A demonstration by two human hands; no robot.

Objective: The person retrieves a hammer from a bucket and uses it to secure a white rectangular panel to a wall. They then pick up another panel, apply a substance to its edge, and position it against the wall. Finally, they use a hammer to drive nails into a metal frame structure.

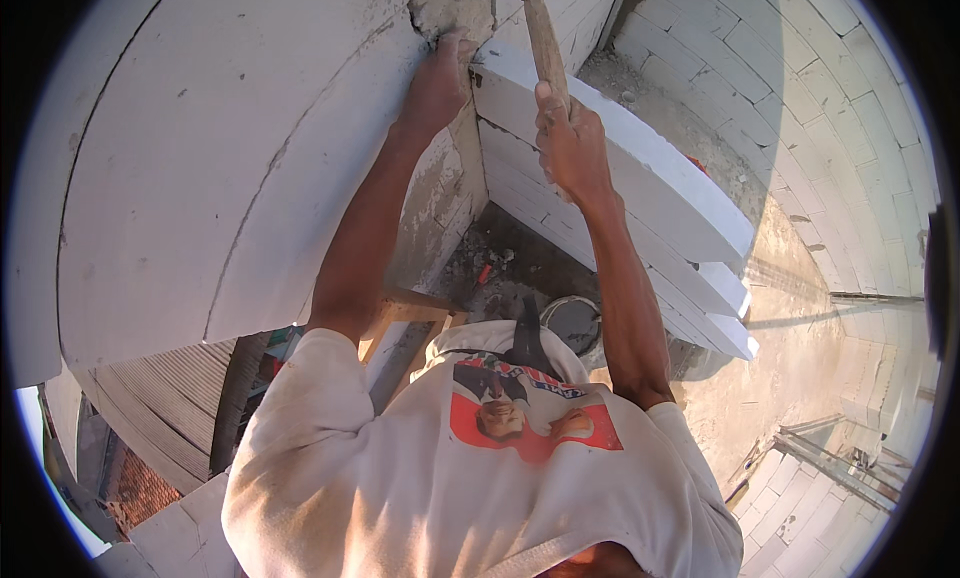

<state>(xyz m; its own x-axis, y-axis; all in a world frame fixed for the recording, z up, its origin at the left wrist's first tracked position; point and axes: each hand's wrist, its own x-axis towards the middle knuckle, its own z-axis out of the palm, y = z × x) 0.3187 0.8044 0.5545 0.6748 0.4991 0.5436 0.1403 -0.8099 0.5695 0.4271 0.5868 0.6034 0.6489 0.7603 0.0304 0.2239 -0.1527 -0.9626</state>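
- Sunlit walls of pale block (700, 53) are seen around a building site, where a low partition of white blocks (640, 168) is butted against a rough concrete column (455, 8).
- A hammer (545, 48) is gripped by the right hand (573, 148), closed firmly around the wooden handle above the partition; its metal head is partly cut off by the top edge of the view.
- Beside it, the left hand (437, 88) is set against the column near the partition's end, fingers drawn in; whether a nail or other small piece is pinched there cannot be told.
- Below, a round bucket (572, 300) and a wooden stand (412, 303) are glimpsed past the worker's shirt (400, 478).
- Work at the joint appears to be in hand, with a spot apparently being steadied for hammering.
- For the next move, a short, well-aimed blow is probably called for, with the left fingertips kept clear of the hammer's path.
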